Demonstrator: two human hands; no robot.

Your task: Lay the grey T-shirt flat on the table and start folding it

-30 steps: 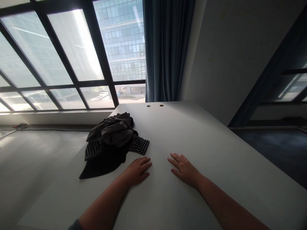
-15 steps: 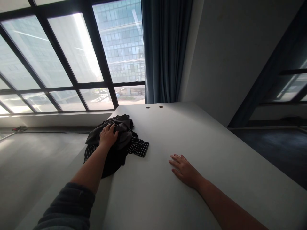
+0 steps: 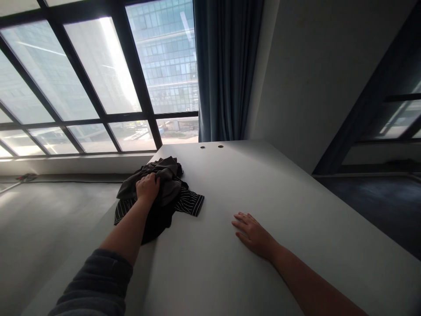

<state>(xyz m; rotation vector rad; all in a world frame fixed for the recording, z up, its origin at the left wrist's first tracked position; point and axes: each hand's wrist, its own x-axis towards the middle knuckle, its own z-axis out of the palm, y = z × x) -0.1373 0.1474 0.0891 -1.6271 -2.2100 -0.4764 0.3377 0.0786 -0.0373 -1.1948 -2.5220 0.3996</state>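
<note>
A heap of dark clothes lies at the left edge of the white table [image 3: 210, 263]. On top is a dark grey garment [image 3: 169, 169], and my left hand [image 3: 147, 188] is closed on its cloth with the fingers curled in. Beneath it a black garment with white stripes [image 3: 190, 202] pokes out to the right, what looks like a sleeve lying flat. Black cloth [image 3: 159, 224] hangs over the table's edge below my wrist. Palm down on the bare tabletop, my right hand [image 3: 251, 232] rests open, fingers slightly spread, well apart from the clothes.
Two round holes [image 3: 211, 147] sit near the table's far end. Behind stand a large window [image 3: 105, 79], a blue curtain [image 3: 226, 70] and a grey wall [image 3: 315, 66]. Floor [image 3: 59, 224] shows past the table's left side.
My left hand's fingers have curled from lying spread over the grey garment to gripping it. The clothes and my right hand stay practically where they were.
</note>
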